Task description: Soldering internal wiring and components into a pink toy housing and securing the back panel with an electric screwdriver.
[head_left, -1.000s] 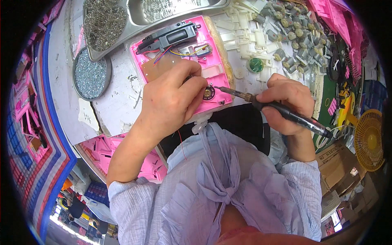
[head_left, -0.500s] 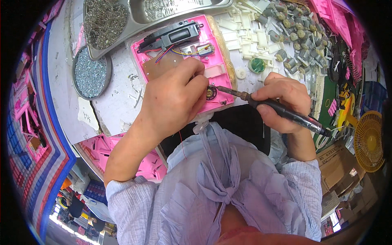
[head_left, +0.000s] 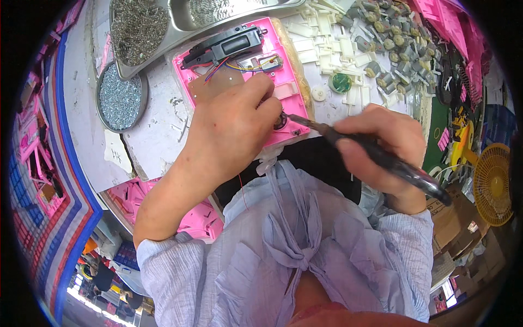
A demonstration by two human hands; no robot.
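My right hand [head_left: 389,136] grips a black-handled soldering iron [head_left: 395,166], somewhat blurred. The iron's tip points left, close to a round black part like a small speaker [head_left: 280,121] in the lower right of a pink plastic housing [head_left: 296,106]. My left hand [head_left: 231,122] lies over the housing, its fingers closed in a pinch beside that round part. What they pinch is hidden; a thin red wire [head_left: 241,188] hangs below this hand. Inside the housing are a long black module [head_left: 234,48], a brown board [head_left: 215,86], coloured wires and a small motor [head_left: 271,64].
Left of the housing stand a round dish of small screws [head_left: 121,103] and a metal tray of springs [head_left: 139,32]. White plastic parts [head_left: 332,52] and several small motors [head_left: 400,43] cover the right side, with a green-topped round container [head_left: 340,83] nearer. A yellow fan [head_left: 493,185] stands far right.
My right hand and the iron's handle have shifted slightly right and down, while its tip stays near the round part. My left hand keeps its pinch, almost unmoved.
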